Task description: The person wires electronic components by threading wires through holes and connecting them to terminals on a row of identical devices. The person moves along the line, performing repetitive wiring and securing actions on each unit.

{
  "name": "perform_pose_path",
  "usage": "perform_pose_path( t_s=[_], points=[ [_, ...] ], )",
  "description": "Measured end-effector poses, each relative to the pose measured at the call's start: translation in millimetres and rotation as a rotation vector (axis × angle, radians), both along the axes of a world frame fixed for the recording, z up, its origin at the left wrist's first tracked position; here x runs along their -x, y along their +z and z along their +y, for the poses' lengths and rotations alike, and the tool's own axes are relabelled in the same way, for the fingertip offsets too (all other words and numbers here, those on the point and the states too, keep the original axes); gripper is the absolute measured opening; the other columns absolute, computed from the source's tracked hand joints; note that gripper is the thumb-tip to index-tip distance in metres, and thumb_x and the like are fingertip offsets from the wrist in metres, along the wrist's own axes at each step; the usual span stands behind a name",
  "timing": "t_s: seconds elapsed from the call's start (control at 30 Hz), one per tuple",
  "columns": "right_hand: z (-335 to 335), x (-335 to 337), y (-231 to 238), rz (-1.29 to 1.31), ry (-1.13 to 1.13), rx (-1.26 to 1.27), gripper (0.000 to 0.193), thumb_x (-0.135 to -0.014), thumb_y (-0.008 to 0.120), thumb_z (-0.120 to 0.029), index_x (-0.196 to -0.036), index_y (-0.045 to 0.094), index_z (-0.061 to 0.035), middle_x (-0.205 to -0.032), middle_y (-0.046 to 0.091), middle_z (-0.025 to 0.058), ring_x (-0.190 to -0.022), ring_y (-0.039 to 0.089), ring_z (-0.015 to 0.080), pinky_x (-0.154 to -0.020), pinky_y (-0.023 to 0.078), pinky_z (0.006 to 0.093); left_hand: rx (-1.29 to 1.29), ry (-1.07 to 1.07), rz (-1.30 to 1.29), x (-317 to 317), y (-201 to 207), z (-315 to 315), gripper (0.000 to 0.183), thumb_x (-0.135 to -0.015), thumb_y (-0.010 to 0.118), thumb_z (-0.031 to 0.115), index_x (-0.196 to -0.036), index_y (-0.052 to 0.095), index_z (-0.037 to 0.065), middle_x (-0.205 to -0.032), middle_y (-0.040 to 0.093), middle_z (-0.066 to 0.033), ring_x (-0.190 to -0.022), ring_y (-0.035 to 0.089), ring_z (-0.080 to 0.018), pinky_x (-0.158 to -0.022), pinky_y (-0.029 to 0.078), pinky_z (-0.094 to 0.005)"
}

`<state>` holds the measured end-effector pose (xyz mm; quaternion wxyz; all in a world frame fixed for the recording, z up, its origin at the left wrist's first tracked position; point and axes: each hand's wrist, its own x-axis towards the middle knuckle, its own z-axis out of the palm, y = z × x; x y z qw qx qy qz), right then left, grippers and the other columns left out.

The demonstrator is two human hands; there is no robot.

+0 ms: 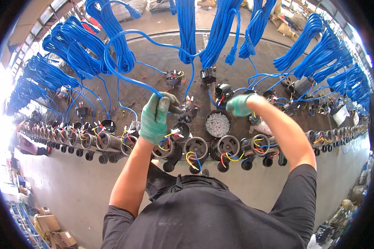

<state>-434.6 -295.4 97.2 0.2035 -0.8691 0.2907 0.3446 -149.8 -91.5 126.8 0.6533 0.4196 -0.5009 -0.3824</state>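
Observation:
My left hand (154, 118), in a green and grey glove, is closed on a blue power cable (131, 79) that arches up and over to the hanging coils. Beside its fingers is a black motor end piece (189, 110) with white-tipped wires. My right hand (240, 105), gloved in green, hovers near a black round housing (223, 92), just above and right of a dark bowl (208, 132) of small white connectors (218, 124). Motion blurs it and its fingertips are hidden, so its grip is unclear. Below my hands stand grey cylindrical housings (196, 146) with coloured wires.
Bundles of blue cable (187, 31) hang across the far side, with more coils (326, 50) to the right. The row of housings lines the near edge of the dark worktable (153, 50). Cardboard boxes (48, 223) lie on the floor at lower left.

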Motion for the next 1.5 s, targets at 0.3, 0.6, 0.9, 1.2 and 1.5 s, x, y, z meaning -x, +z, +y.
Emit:
perform_pose_path(
  t_s=[0.3, 0.6, 0.9, 1.2, 1.5],
  points=[
    [-11.7, 25.5, -137.1, 0.588, 0.683, -0.106, 0.042, -0.108, 0.043, -0.022, -0.143, 0.061, -0.0112, -0.146, 0.063, 0.0005, -0.128, 0.061, 0.0201, -0.112, 0.043, 0.0393, 0.225, -0.136, 0.069, 16.0, 95.4, -30.4, 0.038, -0.111, 0.057, 0.039, -0.112, 0.062, 0.002, -0.1, 0.071, -0.014, -0.083, 0.071, -0.0239, -0.076, 0.06, -0.0384],
    [-20.3, 80.7, -85.6, 0.431, 0.228, 0.061, 0.035, -0.1, 0.052, -0.023, -0.113, 0.079, -0.0053, -0.111, 0.077, 0.0143, -0.103, 0.072, 0.0323, -0.092, 0.054, 0.047, 0.153, -0.467, 0.603, 57.1, 127.8, -62.7, 0.042, -0.108, 0.061, 0.046, -0.108, 0.068, 0.004, -0.095, 0.071, -0.0141, -0.074, 0.069, -0.0255, -0.068, 0.057, -0.0393],
    [88.1, 75.9, 19.3, -1.131, -0.614, -0.615, 0.095, -0.094, 0.079, -0.005, -0.169, 0.023, -0.0201, -0.155, 0.053, 0.0107, -0.121, 0.062, 0.0209, -0.107, 0.053, 0.036, 0.376, -0.175, -0.054, 103.2, 177.3, -41.9, 0.017, -0.103, 0.063, 0.022, -0.119, 0.067, 0.017, -0.098, 0.072, -0.0031, -0.077, 0.064, -0.0161, -0.074, 0.053, -0.03],
    [161.9, 9.3, -26.2, -1.796, -0.368, -0.361, 0.094, -0.094, 0.073, 0.007, -0.17, 0.02, -0.0124, -0.162, 0.044, 0.013, -0.13, 0.058, 0.0203, -0.108, 0.052, 0.0356, 0.707, 0.357, -0.996, 133.5, 194.4, -53.0, 0.007, -0.095, 0.065, 0.005, -0.091, 0.069, 0.007, -0.086, 0.071, -0.0021, -0.072, 0.067, -0.0156, -0.068, 0.057, -0.0293],
    [213.4, 28.9, -3.3, -2.196, -0.74, -0.473, 0.045, -0.104, 0.065, -0.029, -0.134, 0.054, 0.0024, -0.144, 0.057, 0.0304, -0.122, 0.067, 0.0352, -0.103, 0.059, 0.046, -0.381, -0.122, 0.52, 92.0, 117.6, -119.4, 0.025, -0.109, 0.057, 0.035, -0.095, 0.067, 0.018, -0.071, 0.064, 0.0007, -0.061, 0.063, -0.0186, -0.053, 0.048, -0.0398]
  ],
)
